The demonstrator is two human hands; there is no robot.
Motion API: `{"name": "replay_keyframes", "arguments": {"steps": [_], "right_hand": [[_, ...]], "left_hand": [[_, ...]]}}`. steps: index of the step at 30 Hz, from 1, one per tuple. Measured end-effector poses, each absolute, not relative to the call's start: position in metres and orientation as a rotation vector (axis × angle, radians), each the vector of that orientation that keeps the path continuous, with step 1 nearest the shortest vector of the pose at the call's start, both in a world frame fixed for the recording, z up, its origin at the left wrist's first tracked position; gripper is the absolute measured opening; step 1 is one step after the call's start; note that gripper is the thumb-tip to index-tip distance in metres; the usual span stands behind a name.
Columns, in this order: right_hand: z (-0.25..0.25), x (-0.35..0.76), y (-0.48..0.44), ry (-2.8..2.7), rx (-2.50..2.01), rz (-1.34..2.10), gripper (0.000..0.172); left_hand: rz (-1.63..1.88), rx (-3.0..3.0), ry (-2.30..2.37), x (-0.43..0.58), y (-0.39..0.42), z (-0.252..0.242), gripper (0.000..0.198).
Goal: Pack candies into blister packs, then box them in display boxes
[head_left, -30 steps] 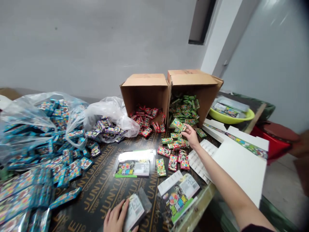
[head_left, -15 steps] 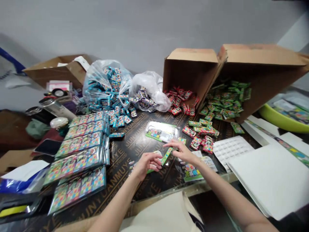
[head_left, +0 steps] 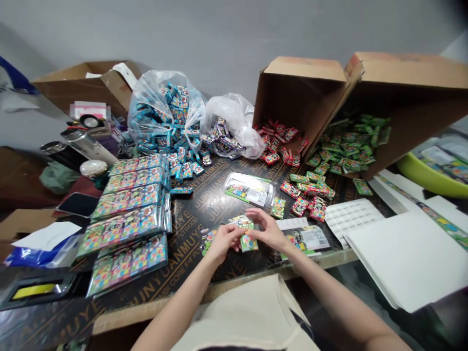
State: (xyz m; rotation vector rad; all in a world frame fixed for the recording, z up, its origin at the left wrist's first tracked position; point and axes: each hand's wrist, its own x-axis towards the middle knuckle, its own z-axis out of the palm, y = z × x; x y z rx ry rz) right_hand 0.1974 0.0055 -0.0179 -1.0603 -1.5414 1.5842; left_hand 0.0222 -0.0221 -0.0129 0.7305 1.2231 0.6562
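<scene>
My left hand (head_left: 224, 243) and my right hand (head_left: 266, 229) meet near the front of the table, both pinching a small green candy packet (head_left: 248, 242). Its printing is partly hidden by my fingers. Just past my hands lies a flat packaged candy card in a shiny transparent sleeve (head_left: 249, 190). A loose green-and-red packet (head_left: 278, 207) sits close to my right hand. Scattered red candy packets (head_left: 302, 204) spread out from a tipped cardboard box (head_left: 298, 97), and green ones (head_left: 347, 144) spill from a second box (head_left: 405, 92).
Long packaged candy strips (head_left: 127, 214) lie stacked at left, beside a transparent bag of blue packets (head_left: 164, 112) and a white bag of purple packets (head_left: 228, 131). White card sheets (head_left: 402, 256) lie at right. A yellow-green basin (head_left: 431, 175) stands beyond them.
My right hand has come back from the green packets to join my left hand at the table's front. The hands have closed together on the small packet, and the view has turned left.
</scene>
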Motion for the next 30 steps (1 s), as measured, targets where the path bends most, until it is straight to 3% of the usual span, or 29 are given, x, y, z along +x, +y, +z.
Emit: {"name": "replay_keyframes", "arguments": {"steps": [3,8,12,15,19,25,30], "right_hand": [[-0.007,0.205,-0.001,-1.923,-0.950,1.357,0.090],[-0.017,0.221,0.001,-2.030,-1.107,1.056,0.068],[-0.045,0.234,0.011,-1.990,-1.363,0.798,0.061],[-0.056,0.238,0.014,-2.077,-1.337,0.857,0.067],[-0.047,0.235,0.013,-2.019,-1.132,1.170,0.078],[-0.016,0.205,0.021,-1.631,-0.974,1.493,0.078],[-0.005,0.152,0.028,-0.831,-1.159,1.548,0.066]], "left_hand": [[0.647,0.720,1.237,0.023,-0.022,-0.013,0.033],[0.680,0.886,1.340,0.015,-0.016,-0.018,0.038],[0.577,1.703,1.498,0.001,-0.012,-0.029,0.090],[0.330,2.036,1.483,-0.007,-0.015,-0.037,0.103],[0.365,2.019,1.460,-0.012,-0.022,-0.037,0.108],[0.701,1.706,1.569,-0.015,-0.023,-0.023,0.100],[1.131,1.005,1.561,0.001,-0.026,-0.024,0.053]]}}
